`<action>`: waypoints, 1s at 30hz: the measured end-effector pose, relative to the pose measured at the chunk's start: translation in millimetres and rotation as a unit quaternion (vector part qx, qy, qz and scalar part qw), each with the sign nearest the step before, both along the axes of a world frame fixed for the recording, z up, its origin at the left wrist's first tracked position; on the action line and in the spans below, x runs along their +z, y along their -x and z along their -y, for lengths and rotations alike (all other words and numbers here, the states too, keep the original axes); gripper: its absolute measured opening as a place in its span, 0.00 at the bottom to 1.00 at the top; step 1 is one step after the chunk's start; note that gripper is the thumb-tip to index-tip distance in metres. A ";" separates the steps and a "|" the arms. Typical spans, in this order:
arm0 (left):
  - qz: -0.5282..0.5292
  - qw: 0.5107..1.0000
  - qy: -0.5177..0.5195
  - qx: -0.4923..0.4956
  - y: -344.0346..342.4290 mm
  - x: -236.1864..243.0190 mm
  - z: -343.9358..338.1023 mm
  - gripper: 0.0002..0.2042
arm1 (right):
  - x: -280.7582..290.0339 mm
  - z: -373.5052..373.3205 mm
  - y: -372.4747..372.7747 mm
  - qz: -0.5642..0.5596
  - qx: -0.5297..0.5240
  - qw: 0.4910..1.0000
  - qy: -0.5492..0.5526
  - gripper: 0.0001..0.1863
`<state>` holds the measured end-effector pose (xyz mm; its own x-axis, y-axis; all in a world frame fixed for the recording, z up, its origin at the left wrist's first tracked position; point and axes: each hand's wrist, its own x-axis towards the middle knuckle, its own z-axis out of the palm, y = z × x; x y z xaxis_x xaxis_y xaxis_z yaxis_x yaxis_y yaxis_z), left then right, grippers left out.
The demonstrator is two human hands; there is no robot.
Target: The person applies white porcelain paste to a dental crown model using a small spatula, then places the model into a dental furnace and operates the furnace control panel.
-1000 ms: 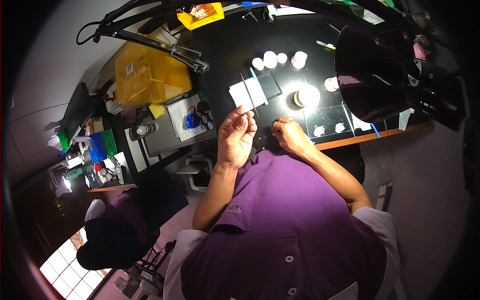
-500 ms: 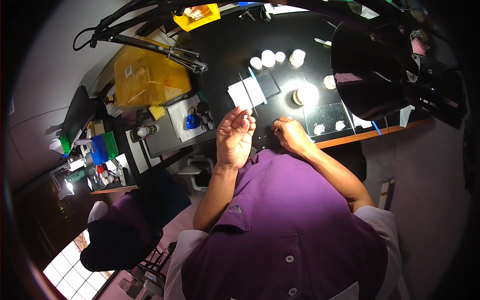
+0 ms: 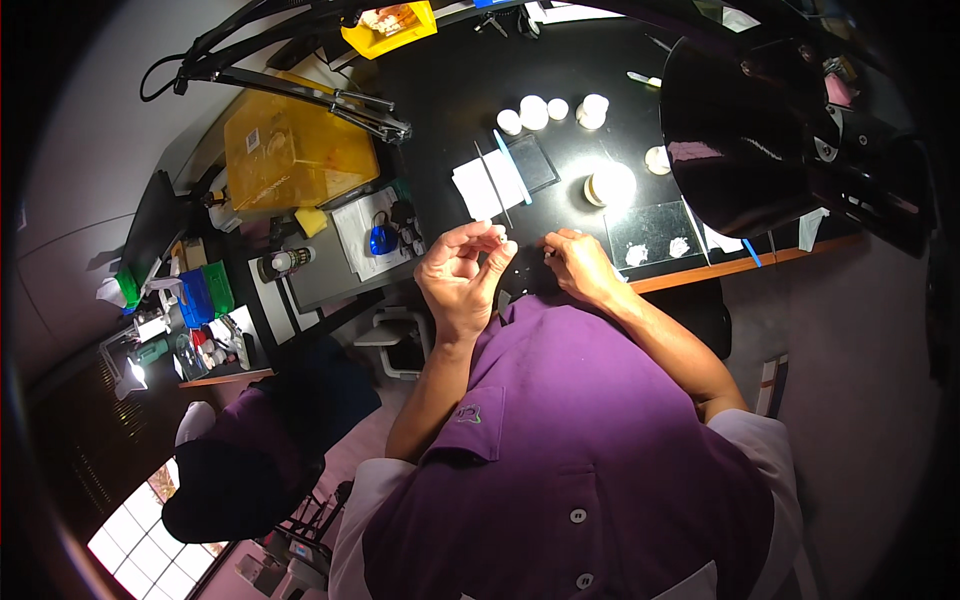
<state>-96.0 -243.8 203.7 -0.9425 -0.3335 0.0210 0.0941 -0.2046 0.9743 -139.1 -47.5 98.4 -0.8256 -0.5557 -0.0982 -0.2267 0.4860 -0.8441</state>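
Note:
My left hand (image 3: 462, 285) is raised in front of my purple smock, palm partly turned up. Its thumb and fingertips pinch a tiny pale piece (image 3: 502, 238), too small to name. Beside it my right hand (image 3: 582, 268) rests at the bench's front edge with its fingers curled in. Whatever those fingers hold, if anything, is hidden. Beyond my left hand lie a white paper pad (image 3: 468, 194), a thin dark rod (image 3: 490, 184) across it, and a light blue stick (image 3: 514, 168). A glass slab (image 3: 655, 222) with two small white heaps lies right of my right hand.
A brightly lit round jar (image 3: 606, 186) and several white jars (image 3: 533, 113) stand farther back. A black lamp shade (image 3: 720, 150) hangs over the right side. To the left are a yellow translucent box (image 3: 300, 150) and a lamp arm (image 3: 300, 88). Another person (image 3: 235, 470) sits at lower left.
My left hand has tilted and shifted slightly left, its thumb and fingers now more spread around the tiny piece. My right hand has barely moved.

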 end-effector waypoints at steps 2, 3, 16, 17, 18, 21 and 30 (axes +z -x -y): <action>-0.007 1.000 0.024 0.014 1.1 3.1 -3.2 0.15 | 2.3 0.5 -0.6 -0.006 -0.002 1.000 -0.009 0.10; -0.010 0.999 0.033 0.005 1.0 3.2 -3.1 0.16 | 2.8 0.3 -0.8 -0.008 -0.004 1.000 -0.014 0.10; 0.012 0.995 0.088 0.043 -2.9 -10.9 18.1 0.16 | 3.8 -14.3 -4.7 0.007 -0.090 0.996 0.026 0.31; 0.016 0.995 0.094 0.043 -3.4 -14.2 20.6 0.16 | 3.8 -14.0 -4.1 -0.010 -0.093 0.995 0.021 0.32; 0.020 0.995 0.090 0.044 -4.3 -17.1 21.5 0.16 | 4.3 -13.3 -3.4 -0.027 -0.096 0.995 0.016 0.32; 0.030 0.995 0.084 0.047 -7.6 -22.5 23.3 0.16 | 7.9 -6.4 1.3 -0.075 -0.086 0.993 0.008 0.28; 0.038 0.995 0.082 0.037 -9.8 -24.4 20.3 0.16 | -9.9 47.7 66.4 -0.173 -0.122 0.976 -0.052 0.26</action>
<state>-86.2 -264.0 179.3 -0.9163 -0.4004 0.0105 0.0282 -0.0384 0.9989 -205.5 -95.3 88.5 -0.9261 -0.3396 0.1641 -0.3554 0.6404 -0.6809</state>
